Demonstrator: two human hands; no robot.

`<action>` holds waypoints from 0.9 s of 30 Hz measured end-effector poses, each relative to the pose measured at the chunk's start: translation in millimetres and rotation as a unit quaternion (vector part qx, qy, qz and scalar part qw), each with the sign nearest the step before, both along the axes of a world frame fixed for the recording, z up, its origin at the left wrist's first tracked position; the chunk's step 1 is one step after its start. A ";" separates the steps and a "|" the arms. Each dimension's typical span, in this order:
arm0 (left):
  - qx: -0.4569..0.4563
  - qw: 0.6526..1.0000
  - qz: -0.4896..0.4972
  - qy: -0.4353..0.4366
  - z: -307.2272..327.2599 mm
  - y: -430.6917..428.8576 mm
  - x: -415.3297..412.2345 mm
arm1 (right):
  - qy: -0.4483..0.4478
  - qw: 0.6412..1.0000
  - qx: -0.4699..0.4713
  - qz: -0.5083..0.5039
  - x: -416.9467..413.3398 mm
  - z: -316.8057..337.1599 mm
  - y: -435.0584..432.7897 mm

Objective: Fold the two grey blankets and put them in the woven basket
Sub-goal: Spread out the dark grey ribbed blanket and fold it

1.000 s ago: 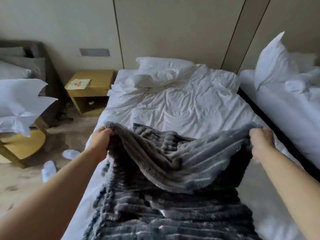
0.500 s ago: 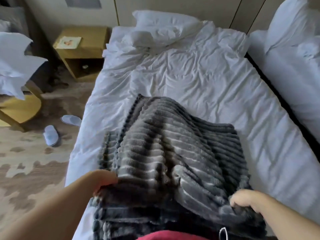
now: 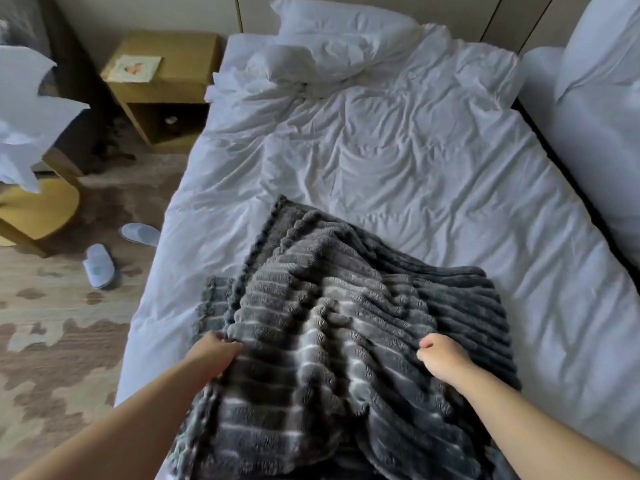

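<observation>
A grey ribbed blanket lies doubled over on the near half of the white bed, bunched into a ridge between my hands. My left hand grips its left edge, where a lower layer sticks out to the left. My right hand is curled into a fist on top of the blanket toward its right side, fingers closed into the fabric. I can make out only one blanket. No woven basket is in view.
White pillows lie at the head of the bed. A second white bed stands close on the right. On the left are a wooden nightstand, a wooden chair with white pillows, and two slippers on patterned carpet.
I have brought the blanket's far edge down toward me, folding it over itself. Both hands have since moved up onto the folded blanket and closer together, and the fabric has bunched between them.
</observation>
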State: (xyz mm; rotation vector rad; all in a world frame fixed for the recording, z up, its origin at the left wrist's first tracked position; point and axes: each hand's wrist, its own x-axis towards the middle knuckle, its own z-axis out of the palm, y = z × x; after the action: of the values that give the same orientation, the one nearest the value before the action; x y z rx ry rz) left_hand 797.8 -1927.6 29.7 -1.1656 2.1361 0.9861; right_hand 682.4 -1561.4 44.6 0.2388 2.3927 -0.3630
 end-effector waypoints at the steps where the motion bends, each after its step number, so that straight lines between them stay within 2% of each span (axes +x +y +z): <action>1: 0.002 1.000 0.003 0.002 -2.1 -1.8 -9.2 | 0.002 1.000 -0.018 -0.008 -9.3 -1.7 -8.8; 11: 0.030 0.996 0.078 0.028 -55.9 -40.1 -135.8 | -0.026 0.995 -0.091 0.035 -131.3 -42.1 -102.2; 16: 0.040 0.990 0.110 0.074 -96.1 -65.9 -225.2 | 0.069 0.989 -0.132 0.007 -221.8 -80.9 -173.4; 20: 0.014 0.997 0.046 0.065 -126.4 -83.0 -290.5 | 0.129 0.969 -0.209 -0.013 -283.3 -107.6 -232.3; 23: -0.031 0.997 -0.019 0.061 -136.3 -88.1 -322.8 | 0.050 0.973 -0.223 -0.016 -306.0 -128.4 -255.1; 24: -0.018 0.997 -0.022 0.076 -139.2 -88.4 -330.6 | 0.024 0.976 -0.218 -0.015 -308.8 -134.7 -258.2; 27: 0.099 0.985 0.040 0.133 -138.1 -82.8 -350.7 | -0.040 0.971 -0.231 -0.054 -310.5 -141.8 -261.6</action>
State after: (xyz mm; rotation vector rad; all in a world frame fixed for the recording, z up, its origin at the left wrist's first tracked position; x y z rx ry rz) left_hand 447.1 -2010.4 -108.4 -1.0786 2.1434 1.4252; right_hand 371.9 -1823.1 -97.2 0.1637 2.1478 -0.9260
